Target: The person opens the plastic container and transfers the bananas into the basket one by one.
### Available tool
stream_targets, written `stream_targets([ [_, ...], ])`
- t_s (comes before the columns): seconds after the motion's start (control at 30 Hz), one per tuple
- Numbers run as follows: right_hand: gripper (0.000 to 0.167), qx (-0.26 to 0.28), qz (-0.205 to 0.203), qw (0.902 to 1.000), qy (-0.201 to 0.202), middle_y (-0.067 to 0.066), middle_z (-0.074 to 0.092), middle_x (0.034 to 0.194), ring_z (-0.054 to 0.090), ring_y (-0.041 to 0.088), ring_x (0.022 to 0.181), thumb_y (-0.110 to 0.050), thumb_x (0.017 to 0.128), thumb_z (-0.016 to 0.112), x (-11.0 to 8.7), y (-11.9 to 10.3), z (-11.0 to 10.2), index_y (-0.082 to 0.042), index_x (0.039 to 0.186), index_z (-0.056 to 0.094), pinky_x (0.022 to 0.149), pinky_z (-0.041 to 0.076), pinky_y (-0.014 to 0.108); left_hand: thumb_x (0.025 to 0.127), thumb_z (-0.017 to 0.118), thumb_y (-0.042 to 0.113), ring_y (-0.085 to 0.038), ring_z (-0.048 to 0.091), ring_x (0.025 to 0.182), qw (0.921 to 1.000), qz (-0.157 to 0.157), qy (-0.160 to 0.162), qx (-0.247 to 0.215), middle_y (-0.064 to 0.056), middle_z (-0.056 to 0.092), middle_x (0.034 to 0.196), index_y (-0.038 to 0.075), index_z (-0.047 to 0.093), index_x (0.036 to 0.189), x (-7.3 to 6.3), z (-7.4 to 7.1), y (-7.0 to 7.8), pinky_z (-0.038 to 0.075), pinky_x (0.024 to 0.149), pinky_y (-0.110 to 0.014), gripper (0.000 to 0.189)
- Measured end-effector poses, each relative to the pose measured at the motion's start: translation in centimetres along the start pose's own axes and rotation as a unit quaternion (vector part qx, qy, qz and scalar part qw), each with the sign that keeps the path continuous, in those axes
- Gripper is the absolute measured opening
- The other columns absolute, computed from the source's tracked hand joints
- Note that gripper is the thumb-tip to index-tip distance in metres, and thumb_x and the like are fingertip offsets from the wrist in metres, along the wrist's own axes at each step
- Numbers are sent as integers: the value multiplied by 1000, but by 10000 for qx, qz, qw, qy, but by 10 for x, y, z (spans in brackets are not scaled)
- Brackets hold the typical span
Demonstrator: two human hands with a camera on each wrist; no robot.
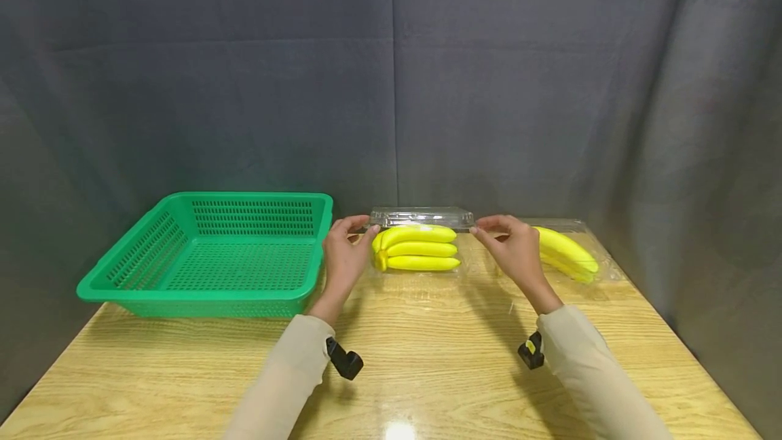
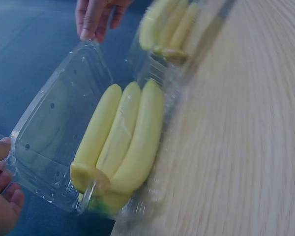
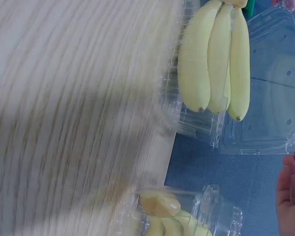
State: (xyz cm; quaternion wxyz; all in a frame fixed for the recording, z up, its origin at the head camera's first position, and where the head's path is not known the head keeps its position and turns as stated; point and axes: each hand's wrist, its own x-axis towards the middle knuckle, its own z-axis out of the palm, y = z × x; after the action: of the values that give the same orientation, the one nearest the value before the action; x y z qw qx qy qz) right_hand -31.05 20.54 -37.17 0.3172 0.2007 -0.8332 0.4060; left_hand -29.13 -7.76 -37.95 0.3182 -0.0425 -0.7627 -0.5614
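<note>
A clear plastic clamshell box (image 2: 64, 123) stands on the table with its lid (image 1: 421, 217) raised toward the curtain. In its base lies a bunch of yellow bananas (image 1: 421, 250), stem end to the left. My left hand (image 1: 345, 250) pinches the left corner of the lid between thumb and fingers. At the opposite corner my right hand (image 1: 512, 250) pinches the lid's edge. Both wrist views show the bananas (image 3: 216, 64) beside the tilted lid, with the right hand (image 3: 291, 194) at one of its corners.
On the left sits a green perforated plastic basket (image 1: 214, 294). To the right, partly behind my right hand, another clear box holds bananas (image 1: 565, 253). A grey curtain (image 1: 391, 87) hangs along the back of the wooden table (image 1: 421, 358).
</note>
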Motion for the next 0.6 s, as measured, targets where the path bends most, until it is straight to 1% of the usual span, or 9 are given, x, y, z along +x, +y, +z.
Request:
stream_targets([
  [0.13,21,95,194,9998,-29,8,72,93,69,21,81,-19,86,76,1,-3,0,-1,98,74,67,56,30,85,77,14,-29,63,101,9980,-534,62,-325,-13,67,105,-1,71,107,2,3,1,53,84,-38,28],
  [0.17,22,141,234,9996,-20,8,72,93,69,21,82,-19,86,76,2,-3,0,-1,98,74,69,57,32,85,77,15,-28,64,101,9971,-658,87,-380,-12,67,106,-1,71,108,3,4,1,53,85,-36,28],
  [0.27,22,252,352,9991,31,8,71,93,69,21,82,-19,87,75,4,-4,1,-1,99,74,71,55,26,86,76,17,-25,64,102,9940,-925,199,-551,-11,68,108,1,71,109,4,6,2,52,86,-36,29],
  [0.4,21,427,529,9976,110,9,72,93,69,22,83,-18,88,74,7,-5,2,0,100,74,71,51,15,87,76,17,-24,65,100,9900,-1059,384,-844,-12,69,107,0,71,109,6,7,3,53,86,-37,28],
  [0.47,21,512,669,9963,142,9,72,93,69,21,84,-19,88,74,8,-6,2,-1,100,74,71,51,14,87,75,16,-24,65,99,9889,-1050,447,-954,-12,70,106,-1,72,108,6,7,4,53,85,-37,28],
  [0.6,24,704,1001,9924,159,9,72,97,68,19,86,-21,89,73,10,-6,2,-2,103,74,72,51,16,88,74,15,-24,65,97,9861,-1034,545,-1180,-13,70,103,-3,72,107,9,9,4,53,84,-36,27],
])
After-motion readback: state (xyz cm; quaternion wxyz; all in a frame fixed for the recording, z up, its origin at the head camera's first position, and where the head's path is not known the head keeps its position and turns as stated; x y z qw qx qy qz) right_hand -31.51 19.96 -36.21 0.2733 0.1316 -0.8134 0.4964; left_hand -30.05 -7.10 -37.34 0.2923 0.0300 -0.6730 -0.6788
